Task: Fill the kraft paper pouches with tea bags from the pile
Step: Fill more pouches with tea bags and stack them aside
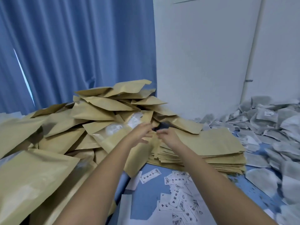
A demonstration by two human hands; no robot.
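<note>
Both left hand [141, 133] and right hand [168, 137] meet fingers [146, 127] over pouch stack [211, 148].

Two hands show at mid-frame: the left hand [140, 132] and the right hand [168, 138]. One loose heap of brown kraft paper pouches [100, 114] fills the left, far too many to count. One flat stack of the same pouches [215, 148] sits centre right. One pile of grey-white tea bags [266, 127], uncountable, lines the right edge. Over a dozen small white printed paper labels [177, 197] lie lower centre.
</note>
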